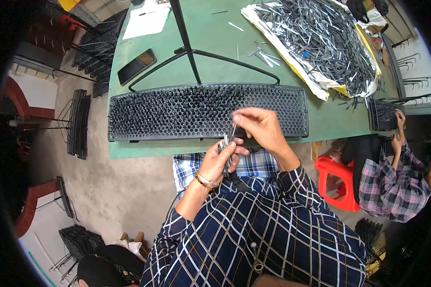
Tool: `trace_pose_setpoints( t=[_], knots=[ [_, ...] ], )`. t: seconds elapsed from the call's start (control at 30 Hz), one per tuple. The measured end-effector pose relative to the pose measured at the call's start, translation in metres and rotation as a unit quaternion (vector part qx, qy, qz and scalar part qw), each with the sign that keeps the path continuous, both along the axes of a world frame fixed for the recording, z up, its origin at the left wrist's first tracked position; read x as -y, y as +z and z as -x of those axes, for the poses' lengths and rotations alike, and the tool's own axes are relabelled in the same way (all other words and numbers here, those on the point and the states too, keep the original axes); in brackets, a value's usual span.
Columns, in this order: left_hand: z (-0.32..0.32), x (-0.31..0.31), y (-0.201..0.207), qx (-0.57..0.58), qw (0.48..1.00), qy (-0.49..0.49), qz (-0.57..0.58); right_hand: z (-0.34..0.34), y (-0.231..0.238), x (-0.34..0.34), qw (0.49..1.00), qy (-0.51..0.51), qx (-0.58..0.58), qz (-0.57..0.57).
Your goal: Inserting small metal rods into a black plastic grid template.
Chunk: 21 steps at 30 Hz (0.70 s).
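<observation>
Dark plaid shirt [254, 229] cloth sits closest to the camera, around six o'clock from the working hands. Starting at the left, I see dark panels [77, 124] grouped out at nine o'clock, then a phone [136, 67] lying on the green table [215, 33] at ten, with white paper [146, 24] beyond it toward eleven. Just ahead of the hands, spread from ten to one, a black perforated panel [285, 107] lies along the table's near edge; short dark pieces crowd its left and middle, while holes at its right look bare. The left hand [220, 160] curls around a bundle of slim sticks [223, 146], thumb pressed across them. Toward two o'clock from it, the right hand [263, 126] has thumb and forefinger pinched together, seemingly on a single stick [233, 128], though blur hides the exact grip. To me the sticks look light, thin and stiff, with a sheen that should let them slide over one another, so a pinch near one end seems the surest hold. The panel looks rigid, best taken by its rim. Farther right, between one and two, a heap of sticks [321, 43] fills a white sack [299, 64]; a red stool [328, 166] stands near four, and beside it sits a co-worker [397, 186], hands at another panel [383, 115]
</observation>
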<state>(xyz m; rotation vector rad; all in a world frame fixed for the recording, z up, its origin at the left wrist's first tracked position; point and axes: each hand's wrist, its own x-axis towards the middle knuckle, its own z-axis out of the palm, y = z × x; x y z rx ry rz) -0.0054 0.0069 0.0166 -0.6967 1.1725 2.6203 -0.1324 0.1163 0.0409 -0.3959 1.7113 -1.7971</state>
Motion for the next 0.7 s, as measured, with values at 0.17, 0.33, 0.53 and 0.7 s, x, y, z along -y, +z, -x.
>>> trace_pose_setpoints(
  t=[0.17,0.33,0.53,0.7],
  knots=[
    [-0.003,0.003,-0.008,0.024,1.0,0.0,-0.015,-0.001,-0.009,0.024,0.969,-0.106,-0.22,-0.021],
    [-0.003,0.002,-0.008,0.045,0.999,0.022,-0.019,-0.002,-0.02,0.032,0.916,-0.099,-0.386,-0.032],
    [-0.006,0.004,-0.008,0.038,0.998,0.012,-0.057,-0.004,-0.02,0.035,0.845,-0.048,-0.529,-0.061],
    [-0.007,0.001,-0.001,0.042,0.994,0.016,-0.101,-0.004,-0.013,0.032,0.802,-0.028,-0.588,-0.105]
  ],
)
